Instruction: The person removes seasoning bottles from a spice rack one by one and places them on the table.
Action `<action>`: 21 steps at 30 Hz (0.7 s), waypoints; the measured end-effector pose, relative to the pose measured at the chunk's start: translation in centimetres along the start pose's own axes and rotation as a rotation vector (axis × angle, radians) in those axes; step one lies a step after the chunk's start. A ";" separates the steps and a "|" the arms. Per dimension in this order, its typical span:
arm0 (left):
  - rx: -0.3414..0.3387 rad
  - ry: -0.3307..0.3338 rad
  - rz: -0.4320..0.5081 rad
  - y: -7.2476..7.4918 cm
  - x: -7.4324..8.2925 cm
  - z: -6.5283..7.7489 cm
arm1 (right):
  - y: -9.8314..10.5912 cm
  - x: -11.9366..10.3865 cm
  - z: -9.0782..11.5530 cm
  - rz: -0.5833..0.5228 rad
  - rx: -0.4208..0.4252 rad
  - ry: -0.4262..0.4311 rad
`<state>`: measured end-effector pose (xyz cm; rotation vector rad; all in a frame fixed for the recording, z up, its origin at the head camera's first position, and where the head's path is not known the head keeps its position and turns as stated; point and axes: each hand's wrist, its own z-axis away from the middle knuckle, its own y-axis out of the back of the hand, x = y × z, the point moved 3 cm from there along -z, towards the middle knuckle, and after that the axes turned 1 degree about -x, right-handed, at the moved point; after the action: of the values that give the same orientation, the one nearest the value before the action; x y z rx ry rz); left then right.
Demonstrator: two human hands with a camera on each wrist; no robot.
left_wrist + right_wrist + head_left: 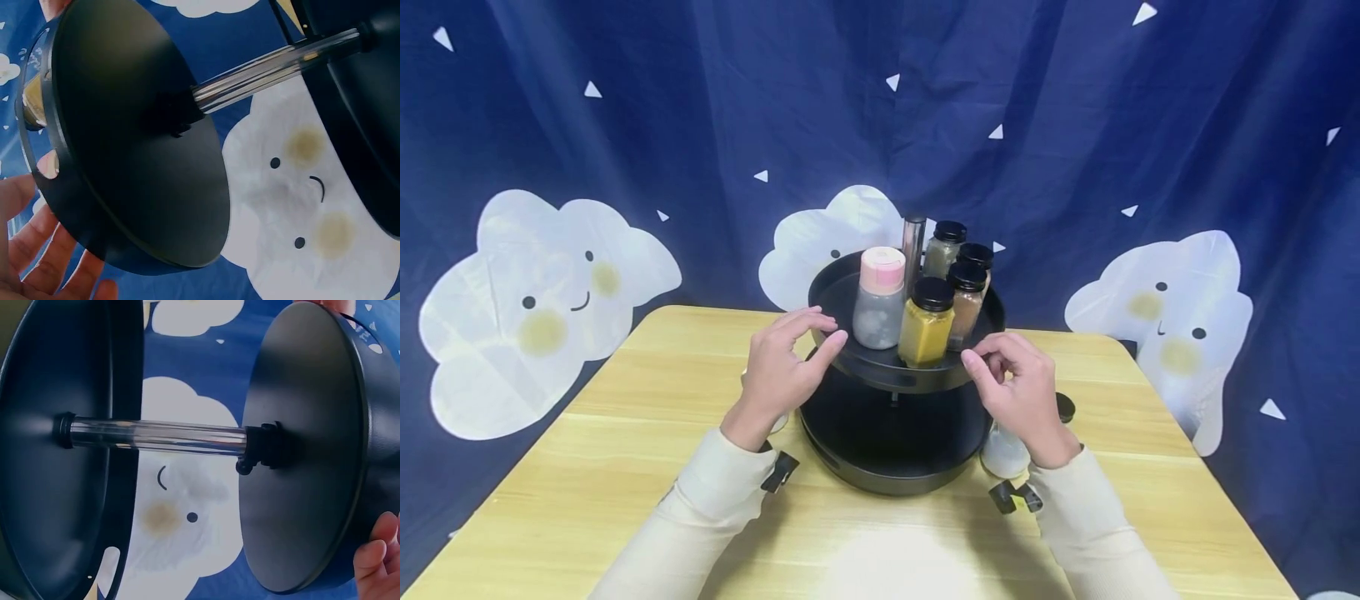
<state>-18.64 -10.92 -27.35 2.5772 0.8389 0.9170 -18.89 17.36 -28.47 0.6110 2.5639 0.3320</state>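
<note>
Hands (782, 358) (1018, 387) beside black upper tray (861, 370)

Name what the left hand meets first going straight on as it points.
Likely the side of the upper black tray, right by the left hand; whether they touch is unclear.

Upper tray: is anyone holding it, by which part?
It cannot be told: left hand and right hand flank the upper tray; no clear grip shows.

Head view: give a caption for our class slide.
Left hand and right hand flank a black two-tier stand, jars and a pink-topped bottle on its upper tray.
</note>
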 end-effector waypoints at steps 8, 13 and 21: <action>-0.032 0.025 0.026 -0.3 1.0 -2.4 | -0.3 0.1 0.2 0.030 0.053 0.054; -0.128 0.140 0.065 -1.2 1.4 -4.1 | -0.2 0.3 0.4 0.029 0.064 0.057; -0.291 0.277 0.034 -2.4 1.5 -5.2 | -0.3 0.3 0.6 0.011 0.061 0.052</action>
<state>-22.08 -7.73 -23.68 2.2527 0.6713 1.3216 -18.93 17.32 -29.17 0.6472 2.6295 0.2772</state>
